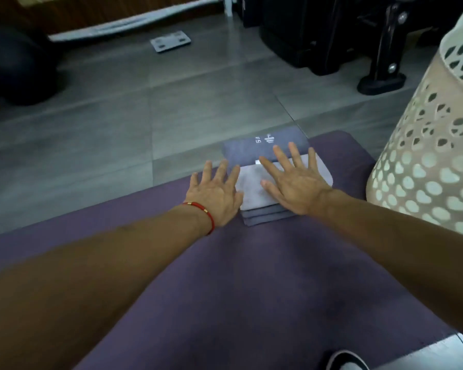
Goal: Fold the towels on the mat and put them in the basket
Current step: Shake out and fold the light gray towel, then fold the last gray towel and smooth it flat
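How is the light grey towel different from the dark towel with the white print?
The light grey towel is pale and plain; the dark towel is navy with a white print. The light one lies nearer, atop a folded pile, under the right hand; the dark one lies beyond. Both are folded, on the mat.

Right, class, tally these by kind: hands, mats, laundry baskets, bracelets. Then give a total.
Hands: 2, left hand and right hand
Mats: 1, purple mat
Baskets: 1, white basket
Bracelets: 1, red bracelet
Total: 5
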Demonstrator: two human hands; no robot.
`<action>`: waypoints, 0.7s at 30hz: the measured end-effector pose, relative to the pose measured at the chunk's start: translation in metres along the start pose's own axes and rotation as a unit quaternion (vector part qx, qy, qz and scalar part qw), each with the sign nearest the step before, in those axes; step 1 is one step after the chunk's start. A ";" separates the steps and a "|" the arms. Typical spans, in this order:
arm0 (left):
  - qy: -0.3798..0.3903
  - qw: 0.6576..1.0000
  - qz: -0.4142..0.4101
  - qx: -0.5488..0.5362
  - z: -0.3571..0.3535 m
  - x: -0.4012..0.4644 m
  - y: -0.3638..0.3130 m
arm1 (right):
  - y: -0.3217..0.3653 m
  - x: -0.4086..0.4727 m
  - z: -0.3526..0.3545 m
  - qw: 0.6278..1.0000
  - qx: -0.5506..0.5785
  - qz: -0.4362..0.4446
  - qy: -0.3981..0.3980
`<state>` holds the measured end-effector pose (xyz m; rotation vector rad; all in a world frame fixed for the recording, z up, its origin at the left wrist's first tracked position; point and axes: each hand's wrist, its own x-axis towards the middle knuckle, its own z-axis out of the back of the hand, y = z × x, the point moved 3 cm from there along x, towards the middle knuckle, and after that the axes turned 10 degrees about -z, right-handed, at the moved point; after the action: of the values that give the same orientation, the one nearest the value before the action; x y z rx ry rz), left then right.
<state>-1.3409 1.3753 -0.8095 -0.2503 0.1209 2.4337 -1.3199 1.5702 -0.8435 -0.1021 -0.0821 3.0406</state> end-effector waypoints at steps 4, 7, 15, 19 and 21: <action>0.058 0.998 -0.016 0.021 0.045 -0.109 0.026 | 0.059 -0.054 0.054 0.994 -0.042 0.089 0.039; 0.096 0.995 0.017 -0.019 0.080 -0.204 0.047 | 0.115 -0.086 0.105 0.971 -0.137 0.167 0.102; 0.182 0.958 0.212 -0.065 0.099 -0.473 0.125 | 0.323 -0.173 0.227 0.905 -0.152 0.375 0.130; 0.153 0.934 0.303 -0.111 0.080 -0.570 0.168 | 0.439 -0.202 0.219 0.887 -0.127 0.430 0.112; 0.144 0.915 0.351 -0.137 0.069 -0.605 0.191 | 0.493 -0.217 0.201 0.876 -0.108 0.454 0.127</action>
<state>-1.0193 0.8613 -0.6105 -0.8136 -0.0105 3.1120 -1.1661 1.0483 -0.6572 -0.7565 -0.4794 3.8843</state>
